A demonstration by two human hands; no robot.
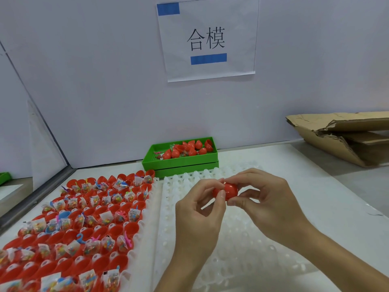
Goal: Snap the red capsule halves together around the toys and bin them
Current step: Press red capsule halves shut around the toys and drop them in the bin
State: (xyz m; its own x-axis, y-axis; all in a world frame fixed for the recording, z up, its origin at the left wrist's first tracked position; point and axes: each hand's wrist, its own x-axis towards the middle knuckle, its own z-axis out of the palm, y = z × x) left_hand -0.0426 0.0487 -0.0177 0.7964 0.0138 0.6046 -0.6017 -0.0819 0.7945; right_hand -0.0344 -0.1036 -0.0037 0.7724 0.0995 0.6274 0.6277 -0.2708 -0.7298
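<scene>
A red capsule [228, 191] is held between both hands above the white holder tray [242, 249]. My left hand [202, 209] pinches its left side with thumb and forefinger. My right hand [263, 197] grips its right side with curled fingers. The two halves look pressed together; the toy inside is hidden. On the left, a tray of red capsule halves [101, 218] holds several small bagged toys [105, 218]. At the back stands a green bin [181, 159] with several closed red capsules [191, 148].
A flattened cardboard box [345, 133] lies at the back right. A paper sign [208, 39] hangs on the white wall behind the bin. A partition wall [25, 123] runs along the left.
</scene>
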